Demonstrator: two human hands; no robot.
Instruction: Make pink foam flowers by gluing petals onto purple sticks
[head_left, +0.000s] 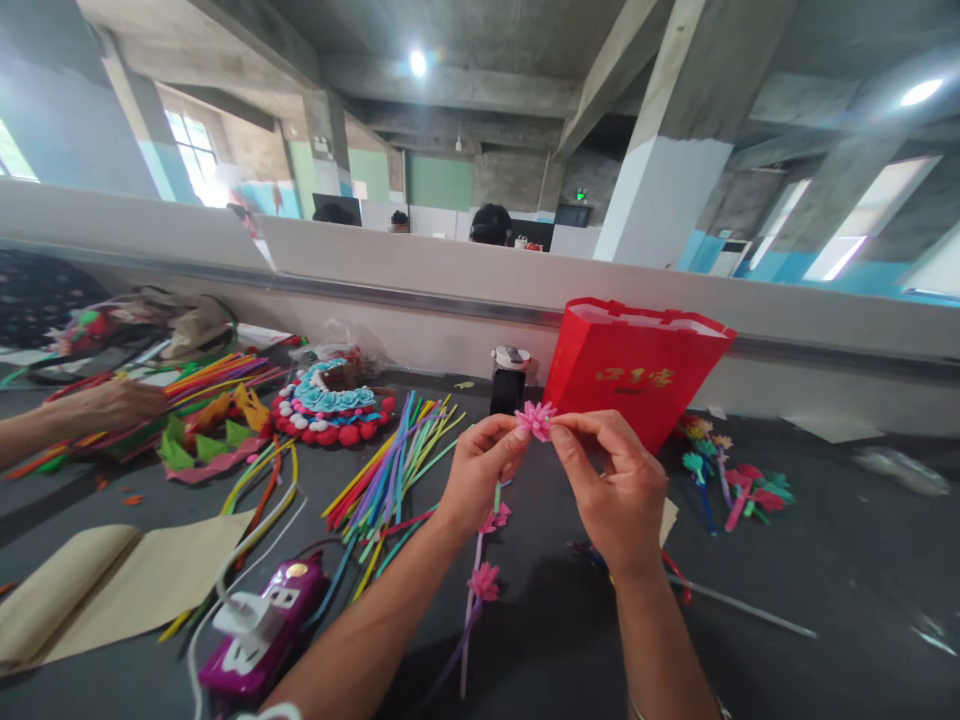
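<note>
Between my two hands, above the dark table, is a pink pipe-cleaner flower (535, 420). My left hand (487, 462) pinches it at its left side, fingers closed. From the right, the thumb and forefinger of my right hand (613, 478) are closed on the edge of its petals. Below my left hand hangs or lies a thin stem with another pink flower (484, 581) and a small pink bloom (495, 517) above it. I cannot tell whether these join the held flower. A bundle of coloured pipe cleaners (401, 470) lies left of my left hand.
A red paper bag (637, 365) stands behind my right hand, near a phone (507, 391). Finished-looking flowers (750, 490) lie right. At left are a purple power strip (262, 625), an open notebook (150, 580), felt crowns (214, 435) and another person's hand (124, 403).
</note>
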